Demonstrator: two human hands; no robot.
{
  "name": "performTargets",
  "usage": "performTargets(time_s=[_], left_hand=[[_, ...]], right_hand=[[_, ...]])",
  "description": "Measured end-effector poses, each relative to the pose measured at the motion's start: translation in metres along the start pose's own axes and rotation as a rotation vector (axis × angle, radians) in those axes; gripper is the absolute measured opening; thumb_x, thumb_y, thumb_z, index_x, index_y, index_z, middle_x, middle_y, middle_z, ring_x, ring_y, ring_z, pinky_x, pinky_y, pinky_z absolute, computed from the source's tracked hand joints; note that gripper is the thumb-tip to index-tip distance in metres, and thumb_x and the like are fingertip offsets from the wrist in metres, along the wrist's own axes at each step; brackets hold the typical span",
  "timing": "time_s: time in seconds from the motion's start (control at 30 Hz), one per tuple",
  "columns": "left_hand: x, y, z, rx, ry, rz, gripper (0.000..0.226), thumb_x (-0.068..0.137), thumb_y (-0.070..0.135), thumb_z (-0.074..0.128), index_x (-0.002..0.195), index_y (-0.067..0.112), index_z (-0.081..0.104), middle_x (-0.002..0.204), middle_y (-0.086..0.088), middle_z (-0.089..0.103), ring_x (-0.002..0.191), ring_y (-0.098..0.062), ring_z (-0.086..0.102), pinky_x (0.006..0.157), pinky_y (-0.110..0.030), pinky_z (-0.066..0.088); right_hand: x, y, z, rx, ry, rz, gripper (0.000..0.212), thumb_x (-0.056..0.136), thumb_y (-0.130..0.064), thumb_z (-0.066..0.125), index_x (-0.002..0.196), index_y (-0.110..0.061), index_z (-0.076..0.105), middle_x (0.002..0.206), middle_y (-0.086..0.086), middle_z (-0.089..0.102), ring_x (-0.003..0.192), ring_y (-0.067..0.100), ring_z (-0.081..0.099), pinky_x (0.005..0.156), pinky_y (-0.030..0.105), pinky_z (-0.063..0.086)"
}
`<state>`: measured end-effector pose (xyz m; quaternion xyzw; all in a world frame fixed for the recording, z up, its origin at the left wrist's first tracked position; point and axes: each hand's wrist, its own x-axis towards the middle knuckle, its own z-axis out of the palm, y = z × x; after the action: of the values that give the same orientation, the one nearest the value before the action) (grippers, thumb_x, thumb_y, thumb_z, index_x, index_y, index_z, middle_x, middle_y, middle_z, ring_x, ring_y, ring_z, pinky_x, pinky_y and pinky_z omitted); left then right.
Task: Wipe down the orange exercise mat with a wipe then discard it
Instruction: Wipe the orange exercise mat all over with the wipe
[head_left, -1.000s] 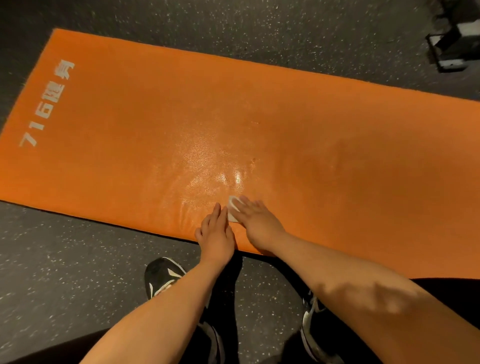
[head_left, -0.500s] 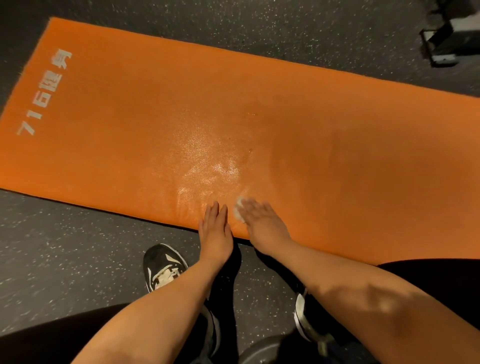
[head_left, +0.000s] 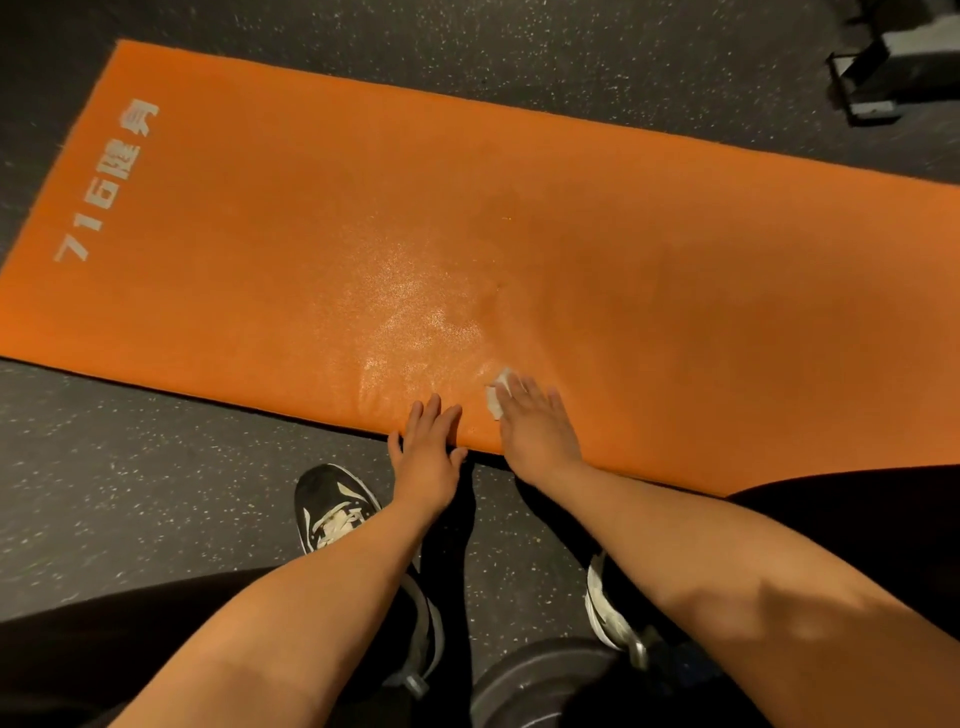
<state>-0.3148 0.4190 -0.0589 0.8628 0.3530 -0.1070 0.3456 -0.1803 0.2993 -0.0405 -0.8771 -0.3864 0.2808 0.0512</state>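
Note:
The orange exercise mat (head_left: 597, 218) lies across the dark speckled floor, with white print at its left end and a shiny wet patch near its front edge. My right hand (head_left: 537, 423) presses flat on a small white wipe (head_left: 497, 395) at the mat's near edge; only the wipe's left part shows beyond my fingers. My left hand (head_left: 428, 452) rests flat with straight fingers on the mat's front edge, just left of the right hand and holding nothing.
My two black-and-white shoes (head_left: 335, 512) stand on the floor (head_left: 130, 467) right in front of the mat. A round dark weight plate (head_left: 540, 686) lies at the bottom between my legs. A dark metal equipment base (head_left: 878, 78) sits at the far right corner.
My right hand with the wipe slid back toward the mat's near edge and slightly right. The left hand stayed on the mat's edge. The view shifted a little.

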Motion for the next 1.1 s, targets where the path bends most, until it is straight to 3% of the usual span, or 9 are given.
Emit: performTargets(time_s=[0.2,0.3,0.47,0.67,0.87,1.1], left_hand=[[0.003,-0.007,0.002,-0.123,0.083,0.077,0.022,0.095,0.017,0.065,0.114,0.025,0.062,0.160,0.001,0.035,0.153,-0.019,0.018,0.123,-0.048,0.010],[0.006,-0.006,0.000,-0.096,0.094,0.083,0.011,0.095,0.022,0.066,0.105,0.026,0.064,0.158,0.002,0.039,0.152,-0.019,0.021,0.122,-0.045,0.010],[0.010,-0.006,-0.003,-0.072,0.083,0.083,0.006,0.095,0.019,0.067,0.100,0.023,0.068,0.153,0.000,0.046,0.150,-0.020,0.027,0.123,-0.040,0.013],[0.007,-0.001,-0.009,-0.240,0.074,0.044,0.007,0.095,0.011,0.066,0.099,0.014,0.070,0.148,-0.003,0.053,0.147,-0.022,0.033,0.119,-0.044,0.030],[-0.003,0.011,-0.021,-0.241,0.071,-0.006,0.005,0.095,0.012,0.066,0.093,0.016,0.068,0.145,-0.003,0.056,0.146,-0.016,0.035,0.119,-0.043,0.028],[-0.024,0.016,-0.022,-0.235,0.082,-0.029,0.007,0.094,0.015,0.067,0.090,0.019,0.065,0.143,-0.001,0.057,0.146,-0.017,0.036,0.116,-0.039,0.033]], right_hand=[[-0.008,-0.017,0.005,-0.004,-0.111,-0.220,0.055,0.109,-0.024,0.032,0.162,-0.023,0.017,0.170,-0.003,0.008,0.156,0.016,-0.001,0.127,0.043,-0.003],[-0.003,-0.008,0.001,-0.016,-0.054,-0.103,0.053,0.109,-0.026,0.029,0.161,-0.023,0.019,0.170,-0.003,0.007,0.157,0.017,-0.002,0.126,0.046,-0.003],[-0.012,-0.021,0.008,0.061,-0.049,-0.032,0.053,0.109,-0.023,0.029,0.162,-0.021,0.019,0.170,-0.002,0.008,0.157,0.016,-0.001,0.126,0.044,-0.004],[-0.014,-0.020,-0.003,0.167,-0.029,-0.015,0.049,0.109,-0.024,0.030,0.158,-0.025,0.033,0.168,-0.006,0.019,0.156,0.012,0.009,0.126,0.040,0.001],[-0.022,-0.025,-0.005,0.192,-0.002,-0.007,0.049,0.108,-0.024,0.033,0.157,-0.026,0.036,0.166,-0.007,0.024,0.155,0.014,0.013,0.127,0.041,0.004],[-0.033,-0.023,-0.003,0.229,-0.054,-0.157,0.046,0.108,-0.024,0.038,0.153,-0.023,0.044,0.164,-0.004,0.031,0.154,0.017,0.018,0.125,0.034,0.012]])
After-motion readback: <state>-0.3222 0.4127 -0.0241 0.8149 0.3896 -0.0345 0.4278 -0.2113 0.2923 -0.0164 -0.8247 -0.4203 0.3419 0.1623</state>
